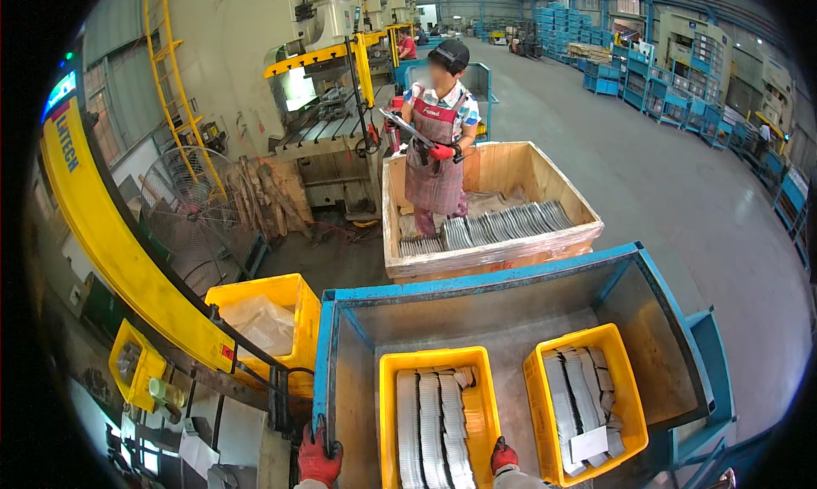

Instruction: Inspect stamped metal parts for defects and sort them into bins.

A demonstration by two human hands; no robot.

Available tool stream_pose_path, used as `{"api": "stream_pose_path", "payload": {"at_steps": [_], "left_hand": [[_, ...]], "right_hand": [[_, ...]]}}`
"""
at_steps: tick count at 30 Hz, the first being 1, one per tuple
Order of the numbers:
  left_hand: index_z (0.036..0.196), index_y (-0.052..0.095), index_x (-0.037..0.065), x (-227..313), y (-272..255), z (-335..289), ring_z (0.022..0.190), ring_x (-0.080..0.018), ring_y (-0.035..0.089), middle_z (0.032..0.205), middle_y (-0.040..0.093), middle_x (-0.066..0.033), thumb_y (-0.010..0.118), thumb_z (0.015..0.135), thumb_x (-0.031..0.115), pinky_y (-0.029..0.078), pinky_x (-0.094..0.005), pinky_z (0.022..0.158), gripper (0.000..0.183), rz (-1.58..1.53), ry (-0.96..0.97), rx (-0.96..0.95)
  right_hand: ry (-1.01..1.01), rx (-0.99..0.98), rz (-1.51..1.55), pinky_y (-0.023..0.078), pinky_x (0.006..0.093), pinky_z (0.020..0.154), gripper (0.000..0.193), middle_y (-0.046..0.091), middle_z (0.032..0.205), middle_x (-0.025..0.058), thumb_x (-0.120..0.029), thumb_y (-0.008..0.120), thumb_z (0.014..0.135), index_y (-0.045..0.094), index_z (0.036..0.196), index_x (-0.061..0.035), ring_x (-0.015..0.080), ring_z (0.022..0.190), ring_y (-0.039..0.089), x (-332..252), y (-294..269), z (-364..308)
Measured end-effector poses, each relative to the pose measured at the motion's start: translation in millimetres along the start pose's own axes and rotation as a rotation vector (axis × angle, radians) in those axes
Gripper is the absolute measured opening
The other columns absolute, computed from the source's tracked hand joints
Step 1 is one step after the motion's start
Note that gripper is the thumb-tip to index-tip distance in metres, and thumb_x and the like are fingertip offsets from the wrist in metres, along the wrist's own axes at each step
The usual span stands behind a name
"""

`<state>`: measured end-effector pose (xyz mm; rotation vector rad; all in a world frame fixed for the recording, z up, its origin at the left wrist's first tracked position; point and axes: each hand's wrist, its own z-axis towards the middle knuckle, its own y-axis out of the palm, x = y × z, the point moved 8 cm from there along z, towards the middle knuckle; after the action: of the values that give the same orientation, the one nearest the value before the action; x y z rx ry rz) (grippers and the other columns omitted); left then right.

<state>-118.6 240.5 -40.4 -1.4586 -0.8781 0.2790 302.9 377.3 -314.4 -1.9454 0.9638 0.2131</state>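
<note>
At the bottom of the frame my left hand (319, 459), in a red glove, grips the near-left wall of the big blue steel bin (328, 353), its fingers curled over the rim. My right hand (503, 455), also red-gloved, sits at lower centre on the near-right corner of the left yellow crate (387, 412); its fingers look folded down against the crate's edge, though I cannot tell whether they clamp it or only rest there.

That crate stands inside the blue bin, lower centre of the frame, filled with rows of stacked grey metal strips (434, 425). Just to its right, apart from it, a second yellow crate (532, 387) holds the same kind of strips with a white paper slip (589, 445) lying on top.

Outside the bin, at left centre, a third yellow crate (302, 306) is lined with clear plastic. Beyond the bin, in the middle of the frame, a wooden box (391, 225) holds more grey strips. A person in an apron (436, 161) stands at its far left corner, holding a long flat piece in red-gloved hands. A yellow press guard (111, 251) curves down the left side, with a round fan (183, 191) behind it.
</note>
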Motion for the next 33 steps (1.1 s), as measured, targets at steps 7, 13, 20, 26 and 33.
{"api": "stream_pose_path", "payload": {"at_steps": [7, 13, 20, 26, 33], "left_hand": [[0.127, 0.036, 0.014, -1, 1, 0, 0.115, -0.0441, 0.039, 0.136, 0.025, -0.0281, 0.066, 0.067, 0.036, 0.036, -0.0454, 0.094, 0.071, -0.035, 0.006, -0.009], [0.126, 0.037, 0.014, -3, 2, 2, 0.116, -0.0437, 0.039, 0.136, 0.024, -0.0287, 0.067, 0.065, 0.036, 0.036, -0.0446, 0.094, 0.072, -0.005, -0.008, -0.021], [0.126, 0.037, 0.013, 2, -1, 1, 0.117, -0.0417, 0.038, 0.138, 0.023, -0.0252, 0.066, 0.066, 0.036, 0.036, -0.0434, 0.095, 0.070, 0.005, -0.025, -0.031], [0.127, 0.037, 0.012, -12, 8, 5, 0.117, -0.0406, 0.038, 0.138, 0.023, -0.0235, 0.065, 0.068, 0.038, 0.035, -0.0433, 0.096, 0.071, 0.088, -0.020, -0.036], [0.131, 0.032, 0.011, -10, 8, 3, 0.119, -0.0399, 0.036, 0.140, 0.020, -0.0223, 0.064, 0.068, 0.040, 0.034, -0.0435, 0.097, 0.077, 0.082, -0.057, -0.070]], "right_hand": [[0.023, 0.043, -0.037, 0.043, 0.0469, 0.073, 0.063, 0.060, 0.082, 0.0255, -0.052, 0.028, 0.089, 0.063, 0.081, -0.0003, 0.0420, 0.083, 0.056, 2, -2, -2], [-0.032, 0.066, -0.067, 0.043, 0.0470, 0.074, 0.061, 0.060, 0.084, 0.0256, -0.049, 0.028, 0.090, 0.062, 0.083, -0.0001, 0.0418, 0.084, 0.056, 4, 3, 5], [-0.046, 0.058, -0.038, 0.043, 0.0473, 0.073, 0.060, 0.060, 0.084, 0.0253, -0.048, 0.028, 0.091, 0.062, 0.083, 0.0000, 0.0422, 0.083, 0.055, 3, 3, 4], [-0.036, 0.014, -0.051, 0.043, 0.0471, 0.071, 0.061, 0.061, 0.080, 0.0236, -0.051, 0.029, 0.090, 0.062, 0.080, -0.0011, 0.0411, 0.081, 0.056, 2, 4, 5], [-0.028, 0.009, 0.015, 0.044, 0.0464, 0.070, 0.056, 0.061, 0.076, 0.0224, -0.048, 0.032, 0.089, 0.062, 0.079, -0.0015, 0.0391, 0.078, 0.057, 17, 16, 15]]}}
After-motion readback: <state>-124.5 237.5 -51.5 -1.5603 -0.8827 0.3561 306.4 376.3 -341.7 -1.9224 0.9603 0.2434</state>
